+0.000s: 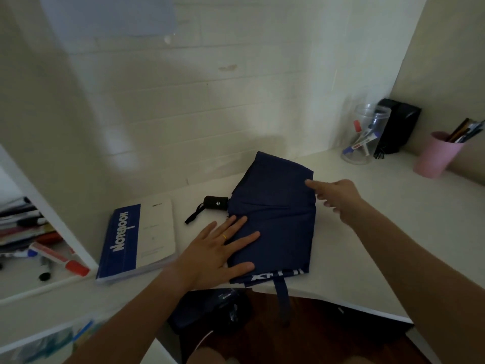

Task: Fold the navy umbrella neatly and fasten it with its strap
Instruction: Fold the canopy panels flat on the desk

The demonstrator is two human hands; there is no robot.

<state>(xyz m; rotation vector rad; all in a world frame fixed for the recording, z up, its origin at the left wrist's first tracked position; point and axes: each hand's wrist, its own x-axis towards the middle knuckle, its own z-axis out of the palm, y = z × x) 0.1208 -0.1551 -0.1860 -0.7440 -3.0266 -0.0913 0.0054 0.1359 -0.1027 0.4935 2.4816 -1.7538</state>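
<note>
Navy umbrella [275, 219] lies flattened on the white worktop [393, 232], its strap [283, 298] dangling over the near edge and black handle [216, 202] poking out beside a notebook [136, 240]. Left hand [217, 253] presses flat, fingers spread; right hand [338, 197] pokes one extended finger onto the fabric's far edge.

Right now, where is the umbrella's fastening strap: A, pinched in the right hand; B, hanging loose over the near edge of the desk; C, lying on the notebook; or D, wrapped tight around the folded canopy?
B: the strap hangs off the umbrella past the desk edge, while the left hand lies flat on the fabric and the right hand points.
</note>
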